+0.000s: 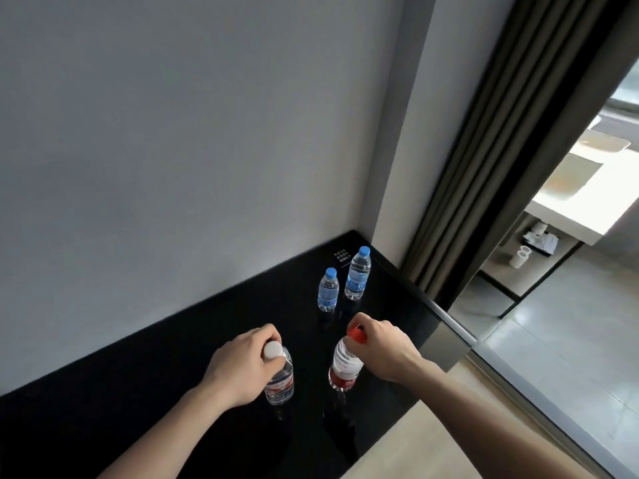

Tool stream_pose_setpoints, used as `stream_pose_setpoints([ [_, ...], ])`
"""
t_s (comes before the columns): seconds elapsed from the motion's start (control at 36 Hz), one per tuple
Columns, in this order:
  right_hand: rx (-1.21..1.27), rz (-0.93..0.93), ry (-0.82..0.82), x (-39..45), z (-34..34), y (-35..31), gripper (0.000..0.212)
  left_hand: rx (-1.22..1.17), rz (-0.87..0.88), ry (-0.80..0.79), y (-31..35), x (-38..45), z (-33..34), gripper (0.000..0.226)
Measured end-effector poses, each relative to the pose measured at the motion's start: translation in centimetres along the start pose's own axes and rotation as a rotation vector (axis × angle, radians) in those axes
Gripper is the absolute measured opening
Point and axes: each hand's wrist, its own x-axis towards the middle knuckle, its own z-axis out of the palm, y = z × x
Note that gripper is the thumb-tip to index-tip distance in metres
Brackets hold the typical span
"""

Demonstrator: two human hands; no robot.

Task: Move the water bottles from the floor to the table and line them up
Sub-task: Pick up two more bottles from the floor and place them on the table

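Both hands on bottles, 4 bottles up on the black tabletop.

L hand curled round the neck of the white-cap bottle, fingers wrapping just under the cap; bottle upright, base on the tabletop, toward the near edge. R hand pinches the red cap of the red-label bottle, which leans a bit, top tilted toward the R hand; can't tell if its base sits flat. These 2 stand side by side, apart, not touching. Further back, near the far R corner by the wall: 2 blue-cap bottles, upright, the small one just beside the taller one, w/ a small white printed label on the surface behind them. Dark curtain hangs past the tabletop's R edge.
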Motion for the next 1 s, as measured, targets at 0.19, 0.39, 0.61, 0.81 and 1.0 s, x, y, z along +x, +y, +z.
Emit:
stream_pose_setpoints([
  [0.19,0.007,0.076,0.075,1.4,-2.5,3.3,0.023,0.045,0.079,-0.039,3.0,4.3,1.2,0.013],
  [0.39,-0.014,0.095,0.097,5.0,-5.5,7.3,0.024,0.039,0.1,-0.023,6.9,9.1,2.8,0.014],
  [0.61,-0.024,0.091,0.051,10.8,-9.2,13.6,0.024,0.021,0.078,-0.016,12.7,15.6,5.9,0.016],
  [0.81,-0.045,0.046,0.015,16.1,-11.7,18.3,0.026,0.039,0.051,-0.023,17.7,21.4,8.6,0.016],
  [1.0,-0.061,0.016,-0.031,20.1,-12.6,21.0,0.028,0.071,0.004,-0.042,21.4,25.6,10.4,0.018],
])
